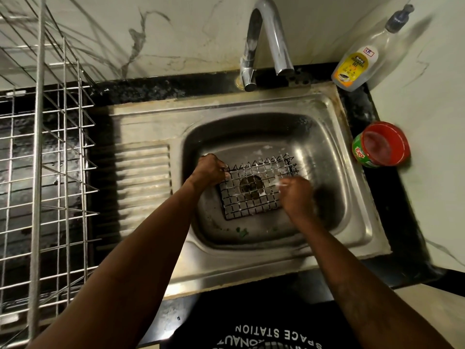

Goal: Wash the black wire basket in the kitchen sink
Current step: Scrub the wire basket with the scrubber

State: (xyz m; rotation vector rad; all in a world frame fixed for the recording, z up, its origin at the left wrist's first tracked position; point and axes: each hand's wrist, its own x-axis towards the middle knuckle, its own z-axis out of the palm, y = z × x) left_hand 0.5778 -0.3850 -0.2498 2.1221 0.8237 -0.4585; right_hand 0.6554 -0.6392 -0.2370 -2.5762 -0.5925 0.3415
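Steel kitchen sink (334, 137) is sitting in a black counter under a marble-look wall, chrome tap (266, 41) overhead. Down in the basin the black wire basket (254, 190) is lying over the drain, soapy. Left hand (210, 171) is gripping its left rim, fingers curled round the wire. Right hand (297, 195) is closed and pressing on the right side; can't tell if it's holding a scrubber. Clear soap bottle (362, 56) and red tub (382, 144) are sitting to the right, silver dish rack (50, 152) is standing left.

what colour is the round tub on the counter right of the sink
Red, with a green label band; the tub shows best in the head view, the only one.
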